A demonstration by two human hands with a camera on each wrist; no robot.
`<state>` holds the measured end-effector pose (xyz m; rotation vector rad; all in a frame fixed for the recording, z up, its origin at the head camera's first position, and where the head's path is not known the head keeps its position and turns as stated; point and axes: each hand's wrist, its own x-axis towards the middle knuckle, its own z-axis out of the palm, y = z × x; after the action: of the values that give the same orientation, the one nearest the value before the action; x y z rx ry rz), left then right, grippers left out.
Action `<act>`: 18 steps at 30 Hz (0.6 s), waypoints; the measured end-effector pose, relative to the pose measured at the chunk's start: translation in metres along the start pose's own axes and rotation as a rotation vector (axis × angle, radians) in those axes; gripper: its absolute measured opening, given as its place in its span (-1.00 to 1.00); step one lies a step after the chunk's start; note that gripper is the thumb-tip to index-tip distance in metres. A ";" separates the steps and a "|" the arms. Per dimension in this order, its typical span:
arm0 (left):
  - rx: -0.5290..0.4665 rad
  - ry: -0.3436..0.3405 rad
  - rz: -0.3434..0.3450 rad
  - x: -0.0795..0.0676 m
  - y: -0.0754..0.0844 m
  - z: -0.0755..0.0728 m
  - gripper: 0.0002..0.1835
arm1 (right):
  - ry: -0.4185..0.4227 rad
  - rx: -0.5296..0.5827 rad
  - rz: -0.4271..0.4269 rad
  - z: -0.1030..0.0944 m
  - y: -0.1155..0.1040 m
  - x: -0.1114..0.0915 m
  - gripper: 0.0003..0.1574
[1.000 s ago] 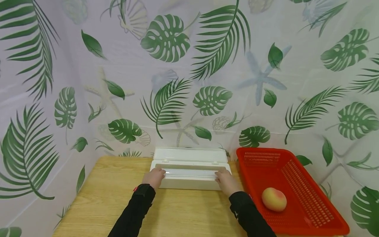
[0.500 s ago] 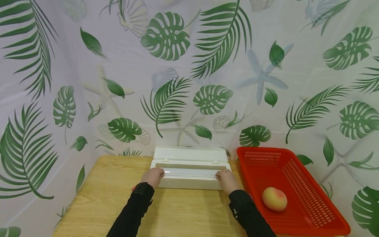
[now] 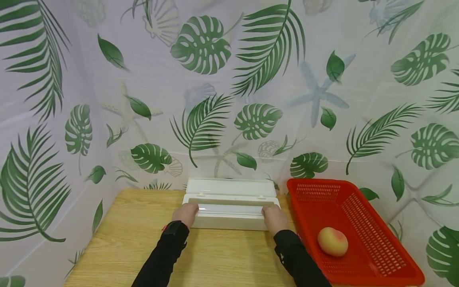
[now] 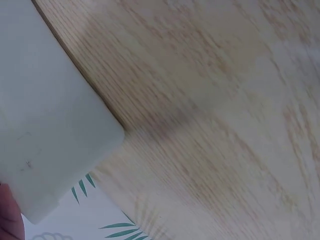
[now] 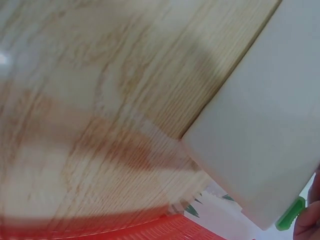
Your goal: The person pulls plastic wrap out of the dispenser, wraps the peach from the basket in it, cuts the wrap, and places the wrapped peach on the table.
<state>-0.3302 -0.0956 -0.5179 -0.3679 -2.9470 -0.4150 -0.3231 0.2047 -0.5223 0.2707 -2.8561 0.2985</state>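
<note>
A long white box [image 3: 229,223], which looks like a plastic wrap dispenser, lies on the table with its lid [image 3: 231,187] tipped back. Along its opening runs a glossy whitish strip, seemingly plastic wrap [image 3: 229,209]. At the box's left end my left hand [image 3: 185,215] pinches the strip with curled fingers. My right hand [image 3: 275,220] does the same at the other end. In the left wrist view, part of the hand [image 4: 10,215] shows at the box's far edge. A small green piece [image 5: 291,214] shows beside my right fingers [image 5: 309,220] in the right wrist view.
A red plastic basket [image 3: 401,255] stands to the right of the box, with a peach [image 3: 332,241] in it. The wood-grain table [image 3: 222,259] extends in front of the box. A leaf-patterned cloth [image 3: 215,87] hangs behind and at the left.
Both hands stay at the ends of the box. The right hand's fingers curl slightly more and its wrist shifts a little; box and basket stay put.
</note>
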 end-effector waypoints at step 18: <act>-0.003 -0.058 0.020 0.009 0.001 -0.015 -0.92 | 0.023 -0.026 -0.004 -0.010 -0.004 0.006 -0.96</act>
<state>-0.3373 -0.0966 -0.5016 -0.4164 -2.9968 -0.4126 -0.3258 0.2026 -0.5102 0.2663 -2.8347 0.2620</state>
